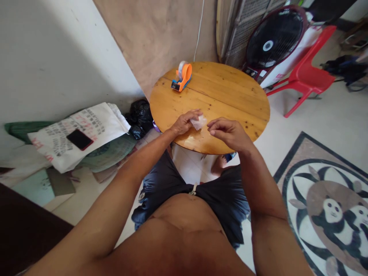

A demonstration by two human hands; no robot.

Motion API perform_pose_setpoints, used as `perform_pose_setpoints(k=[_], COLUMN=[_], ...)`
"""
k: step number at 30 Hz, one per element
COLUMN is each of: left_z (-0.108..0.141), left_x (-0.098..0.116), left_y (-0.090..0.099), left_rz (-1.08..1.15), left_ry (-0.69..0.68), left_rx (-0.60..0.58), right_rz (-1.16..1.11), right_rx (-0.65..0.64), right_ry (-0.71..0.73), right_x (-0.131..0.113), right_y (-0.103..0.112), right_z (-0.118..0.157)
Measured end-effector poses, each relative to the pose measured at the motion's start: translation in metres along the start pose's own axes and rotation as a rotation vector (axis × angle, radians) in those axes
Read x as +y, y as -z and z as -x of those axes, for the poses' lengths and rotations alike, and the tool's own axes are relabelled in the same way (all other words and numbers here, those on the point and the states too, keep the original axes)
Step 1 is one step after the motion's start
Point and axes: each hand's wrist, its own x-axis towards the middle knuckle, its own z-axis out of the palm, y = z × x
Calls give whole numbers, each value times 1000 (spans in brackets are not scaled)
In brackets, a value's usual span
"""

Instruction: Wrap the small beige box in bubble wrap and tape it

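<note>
My left hand (184,122) rests on the near part of a round wooden table (230,92) and grips a small crumpled white piece of paper or tissue (199,122). My right hand (228,132) hovers just right of it, fingers curled with the tips pinched together; whether it holds anything I cannot tell. An orange and blue tape dispenser (182,76) with a roll of clear tape stands at the far left of the table, well away from both hands.
Left of the table lie a black plastic bag (140,118) and printed white sacks (83,130) with a dark phone (79,139) on top. A black fan (273,38) and a red plastic chair (310,74) stand behind. A panda rug (330,207) lies at the right.
</note>
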Motion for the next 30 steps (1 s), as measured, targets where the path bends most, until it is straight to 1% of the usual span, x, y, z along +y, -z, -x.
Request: perform_pose_setpoints(k=[2, 4, 6, 9, 14, 16, 19, 21, 23, 26, 30], left_z=[0, -1, -1, -1, 2, 4, 6, 6, 7, 6, 5], left_x=[6, 10, 12, 14, 18, 19, 18, 18, 17, 18, 14], left_y=[-2, -3, -3, 1, 4, 1, -6, -10, -11, -9, -5], left_rz=[-12, -22, -31, -67, -139, -144, -160, -176, -183, -196, -233], left_ry=[61, 86, 81, 48, 5, 2, 16, 24, 16, 13, 26], left_rx=[1, -6, -18, -50, -111, -83, 7, 44, 48, 19, -14], right_rz=[-40, -16, 38, 108, 103, 94, 86, 81, 84, 117, 178], right_rx=[52, 92, 96, 68, 100, 105, 98, 98, 100, 88, 35], right_ry=[-15, -13, -15, -22, -8, -16, -40, -38, -14, 15, -6], right_x=[3, 8, 14, 21, 31, 32, 31, 30, 28, 28, 30], right_y=[-2, -6, -10, -13, -13, -14, -15, -15, -14, -13, -15], right_z=[-8, -14, -18, -19, -19, -19, -19, -19, -19, -21, -23])
